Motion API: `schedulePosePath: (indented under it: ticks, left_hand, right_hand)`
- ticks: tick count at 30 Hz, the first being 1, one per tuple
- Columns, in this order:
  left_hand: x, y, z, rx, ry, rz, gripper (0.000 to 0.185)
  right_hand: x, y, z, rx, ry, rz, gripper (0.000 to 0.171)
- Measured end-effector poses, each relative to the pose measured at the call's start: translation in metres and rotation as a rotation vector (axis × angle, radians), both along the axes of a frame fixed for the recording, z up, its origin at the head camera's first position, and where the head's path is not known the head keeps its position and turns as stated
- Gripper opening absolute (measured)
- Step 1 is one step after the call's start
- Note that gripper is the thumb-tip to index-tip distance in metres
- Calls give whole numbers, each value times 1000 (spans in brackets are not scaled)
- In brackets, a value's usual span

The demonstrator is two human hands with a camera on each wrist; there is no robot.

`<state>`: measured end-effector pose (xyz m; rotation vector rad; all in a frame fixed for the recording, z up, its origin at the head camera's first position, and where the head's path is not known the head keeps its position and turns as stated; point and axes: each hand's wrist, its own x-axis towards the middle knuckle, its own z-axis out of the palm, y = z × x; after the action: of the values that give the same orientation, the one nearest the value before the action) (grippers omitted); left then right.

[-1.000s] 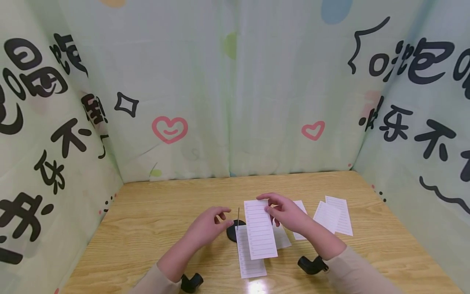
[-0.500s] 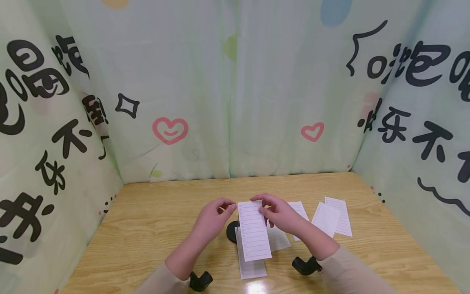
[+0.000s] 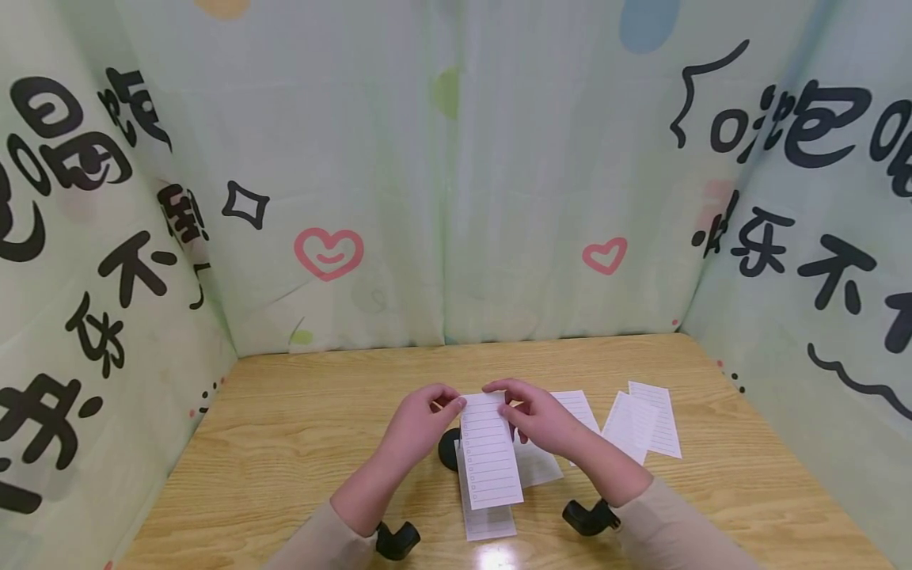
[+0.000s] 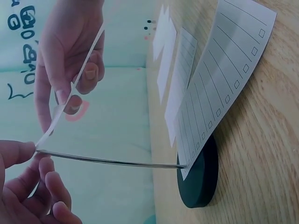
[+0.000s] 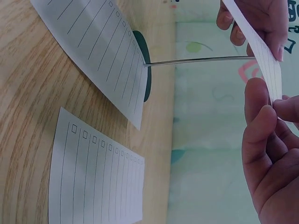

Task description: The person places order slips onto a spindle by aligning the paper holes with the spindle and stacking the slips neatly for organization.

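My left hand (image 3: 426, 423) pinches the top left corner of a white lined checklist sheet (image 3: 492, 467). With thumb and fingers, my right hand (image 3: 541, 416) grips the sheet's upper right edge. The held sheet is raised off the table. In the left wrist view, a thin metal spike (image 4: 112, 162) rises from a round black base (image 4: 201, 186), its tip right at the held sheet beside my left fingertips (image 4: 25, 151). Another checklist sheet (image 4: 229, 60) is pierced low on the spike, and the held sheet partly covers it in the head view.
Right of the spike, a pale sheet (image 3: 536, 465) and a lined sheet (image 3: 575, 405) lie near my right hand. Two overlapping sheets (image 3: 663, 412) lie farther right on the wooden table (image 3: 321, 412). Printed curtains (image 3: 399, 198) enclose the back and sides.
My right hand has brought the sheet left, over the spike. My left hand has moved up and right and now pinches the sheet's corner, having held nothing before.
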<state>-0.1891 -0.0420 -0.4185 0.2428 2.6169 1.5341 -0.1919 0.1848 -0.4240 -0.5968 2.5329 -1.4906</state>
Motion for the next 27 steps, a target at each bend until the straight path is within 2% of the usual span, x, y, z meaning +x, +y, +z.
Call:
schedulePosePath:
  ticks: [16,27]
  left_hand:
    - [0,1,3,-23,10,0,20]
    - [0,3,1,-13,7,1,19]
  right_hand:
    - [0,-2,4,0,-12,-16,32]
    - [3,-4,7,-6,-12,-22,33]
